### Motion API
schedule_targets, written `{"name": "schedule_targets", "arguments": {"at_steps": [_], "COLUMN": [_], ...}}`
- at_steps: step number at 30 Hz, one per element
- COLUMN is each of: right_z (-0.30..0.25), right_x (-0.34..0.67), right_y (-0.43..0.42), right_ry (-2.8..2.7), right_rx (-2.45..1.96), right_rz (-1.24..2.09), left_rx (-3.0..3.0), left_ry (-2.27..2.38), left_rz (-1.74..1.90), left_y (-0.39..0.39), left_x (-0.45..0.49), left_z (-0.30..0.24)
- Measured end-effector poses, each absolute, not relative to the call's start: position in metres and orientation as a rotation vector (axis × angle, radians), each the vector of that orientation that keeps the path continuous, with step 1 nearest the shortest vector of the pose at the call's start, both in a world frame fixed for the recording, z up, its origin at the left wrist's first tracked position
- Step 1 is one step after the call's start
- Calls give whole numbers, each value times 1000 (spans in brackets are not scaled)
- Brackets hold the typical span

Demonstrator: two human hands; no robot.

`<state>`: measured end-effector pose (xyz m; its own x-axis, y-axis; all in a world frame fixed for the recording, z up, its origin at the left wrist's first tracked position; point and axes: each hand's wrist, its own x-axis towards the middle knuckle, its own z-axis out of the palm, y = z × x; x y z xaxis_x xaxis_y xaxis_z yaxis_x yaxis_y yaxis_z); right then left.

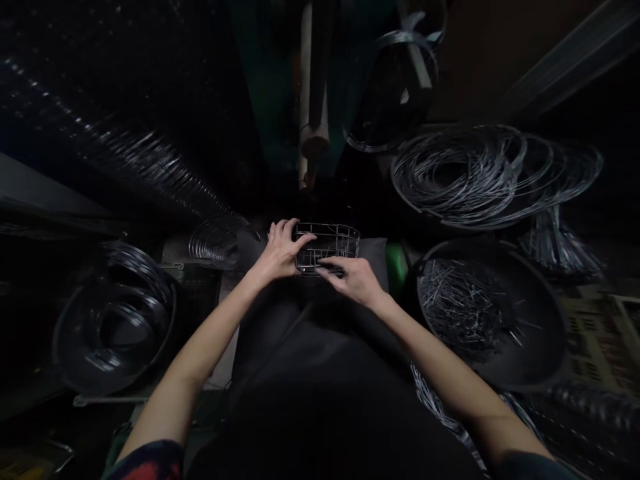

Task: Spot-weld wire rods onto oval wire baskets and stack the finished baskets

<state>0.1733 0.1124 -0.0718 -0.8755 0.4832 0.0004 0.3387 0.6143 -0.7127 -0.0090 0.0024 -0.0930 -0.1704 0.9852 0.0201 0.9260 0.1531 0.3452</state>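
A small round-ended wire basket [334,244] of thin metal rods sits in front of me, just above my dark apron [300,320]. My left hand [285,250] grips its left end, thumb over the near side and fingers around the back. At the basket's lower right, my right hand [353,277] has its thumb and fingers drawn together against the wires. Whatever lies between those right fingertips is too dark and small to name.
Right of me a black basin [543,320] holds many short wire pieces [460,307]. Behind it lie big loose wire coils [455,173]. A left basin [67,347] contains wire rings [125,327]. A rod-like machine part [314,133] juts out ahead. Stacked wire rings [150,157] extend back left.
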Motion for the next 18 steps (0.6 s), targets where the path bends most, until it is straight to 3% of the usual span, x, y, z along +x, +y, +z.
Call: {"name": "schedule_targets", "arguments": {"at_steps": [5, 11, 18], "right_z": [-64, -62, -69], "right_x": [164, 143, 130], "right_y": [111, 117, 139], "right_ry": [-2735, -2977, -2827], "right_rx": [-492, -260, -77], "right_rz": [841, 137, -9], "left_rx": [1920, 1905, 1849], "left_ry": [2219, 2303, 2316], "left_rz": [531, 673, 690], "left_y": [-5, -7, 2], "left_x": [-22, -38, -53], "left_z": [-88, -70, -65]}}
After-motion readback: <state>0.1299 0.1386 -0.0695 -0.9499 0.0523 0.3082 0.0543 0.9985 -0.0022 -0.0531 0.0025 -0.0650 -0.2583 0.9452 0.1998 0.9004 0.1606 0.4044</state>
